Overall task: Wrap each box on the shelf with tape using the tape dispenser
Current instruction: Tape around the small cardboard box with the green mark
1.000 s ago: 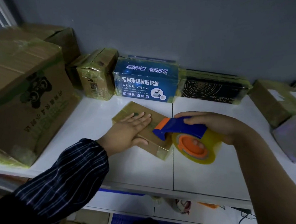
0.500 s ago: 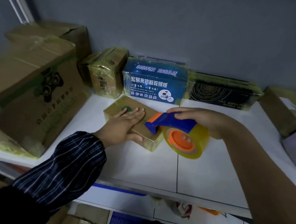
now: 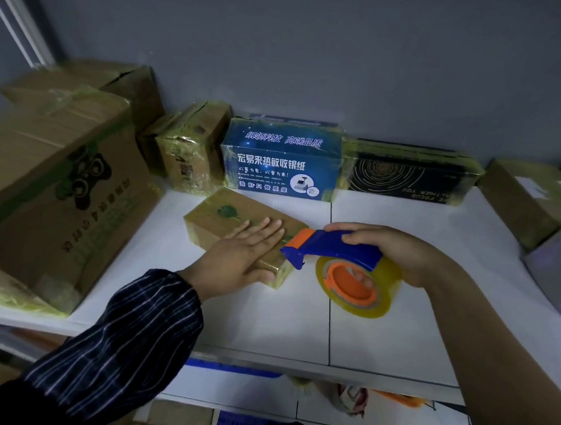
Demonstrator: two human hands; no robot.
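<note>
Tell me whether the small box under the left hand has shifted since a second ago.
Yes. The small box slid left, away from the shelf seam.

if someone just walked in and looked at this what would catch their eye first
The blue and orange tape dispenser, gripped by the right hand over the white shelf, stands out most. Just left of it, the left hand lies flat on a small brown box. Behind them, a bright blue box with white print stands against the wall.
</note>
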